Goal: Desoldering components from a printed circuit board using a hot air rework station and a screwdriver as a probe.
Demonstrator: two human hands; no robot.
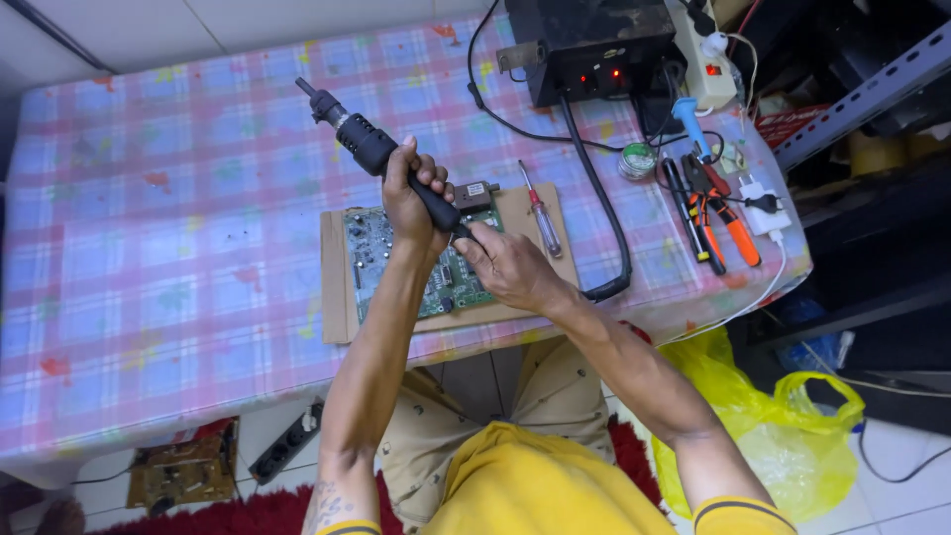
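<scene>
Gripping the black hot-air handle [381, 157], my left hand [411, 198] wraps it fully, nozzle angled up-left, away from the green circuit board [396, 263] lying on cardboard [337, 287]. My right hand [510, 266] rests on the board's right edge, fingers curled; I cannot tell what they pinch. A red screwdriver [541, 213], hose [604, 218] and pliers [728, 223] crowd the right.

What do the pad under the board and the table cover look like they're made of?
The pad looks like plain brown cardboard: matte, flat, with cut square edges. The circuit board on it is green with small mounted parts. The table cover looks like plastic sheeting, likely vinyl: a printed pink and blue check with a slight sheen, draping over the edge.
</scene>
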